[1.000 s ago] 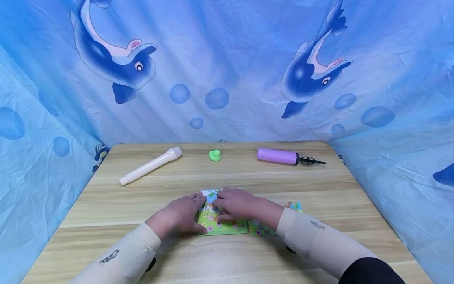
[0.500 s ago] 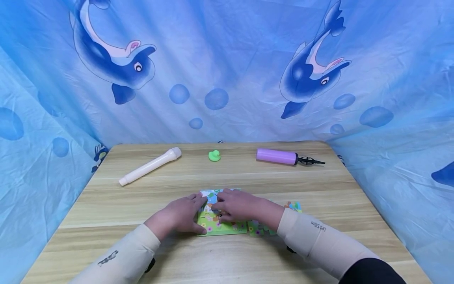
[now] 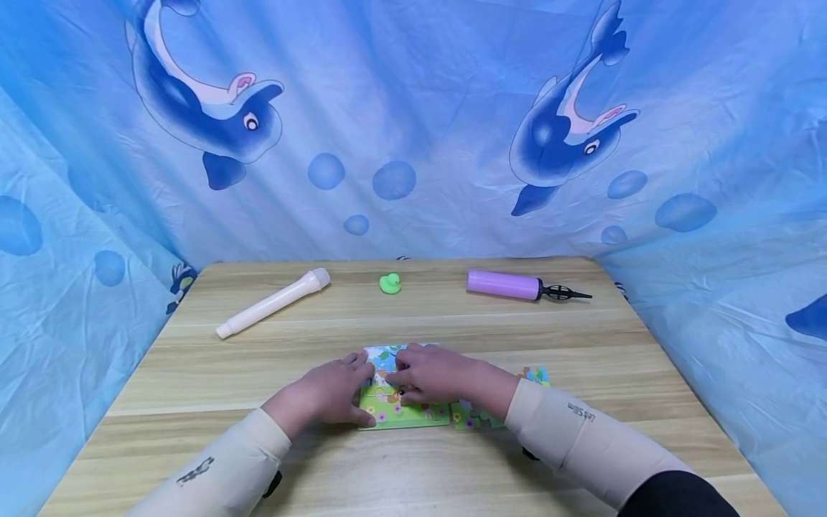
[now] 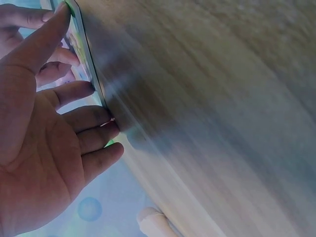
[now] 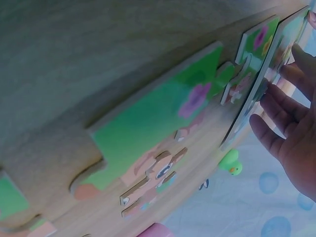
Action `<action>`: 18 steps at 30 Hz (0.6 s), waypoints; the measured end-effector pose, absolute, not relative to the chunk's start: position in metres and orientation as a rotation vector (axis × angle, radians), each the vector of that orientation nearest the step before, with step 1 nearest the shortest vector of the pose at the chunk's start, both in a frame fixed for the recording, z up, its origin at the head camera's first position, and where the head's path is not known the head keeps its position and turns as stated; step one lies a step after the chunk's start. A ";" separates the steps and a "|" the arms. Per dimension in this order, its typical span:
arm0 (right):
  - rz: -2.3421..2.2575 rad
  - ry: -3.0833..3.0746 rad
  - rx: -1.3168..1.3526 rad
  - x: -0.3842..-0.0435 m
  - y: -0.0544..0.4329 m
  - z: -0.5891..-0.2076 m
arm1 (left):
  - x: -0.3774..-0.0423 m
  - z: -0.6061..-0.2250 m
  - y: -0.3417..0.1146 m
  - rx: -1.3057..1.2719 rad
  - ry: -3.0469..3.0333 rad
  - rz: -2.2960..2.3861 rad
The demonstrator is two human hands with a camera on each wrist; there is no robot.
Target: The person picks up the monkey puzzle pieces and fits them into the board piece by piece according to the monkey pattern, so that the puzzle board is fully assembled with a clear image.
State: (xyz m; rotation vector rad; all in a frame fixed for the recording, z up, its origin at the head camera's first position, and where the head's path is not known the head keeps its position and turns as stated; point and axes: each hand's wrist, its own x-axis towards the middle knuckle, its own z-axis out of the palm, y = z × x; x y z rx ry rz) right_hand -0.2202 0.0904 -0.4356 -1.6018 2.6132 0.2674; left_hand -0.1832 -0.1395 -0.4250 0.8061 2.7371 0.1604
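Observation:
A jigsaw puzzle board with a bright meadow picture lies flat at the table's middle front. My left hand rests along its left edge, thumb at the near corner, fingers fairly straight in the left wrist view. Over the board, my right hand bends its fingertips onto the picture, thumb and index apart. Whether it pinches a piece there is hidden. Loose puzzle pieces lie right of the board, partly under the right forearm: a green one beside it, a blue-and-brown one farther off, and a large green one seen from the right wrist.
Along the back of the wooden table lie a pale tube-shaped stick, a small green toy duck and a purple hand pump with a black nozzle. A blue dolphin-print curtain hangs behind and at the sides.
My right thumb and fingers have shifted slightly on the board, uncovering a dark dot in the picture near the thumb. The left hand stays at the board's edge.

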 end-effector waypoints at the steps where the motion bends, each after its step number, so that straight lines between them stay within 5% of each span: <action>1: 0.268 2.613 -1.598 -0.220 0.090 -0.435 | -0.183 -0.425 -0.139 0.808 2.739 0.168; 18: 0.153 2.625 -1.480 -0.216 0.092 -0.433 | -0.183 -0.425 -0.136 0.773 2.725 0.115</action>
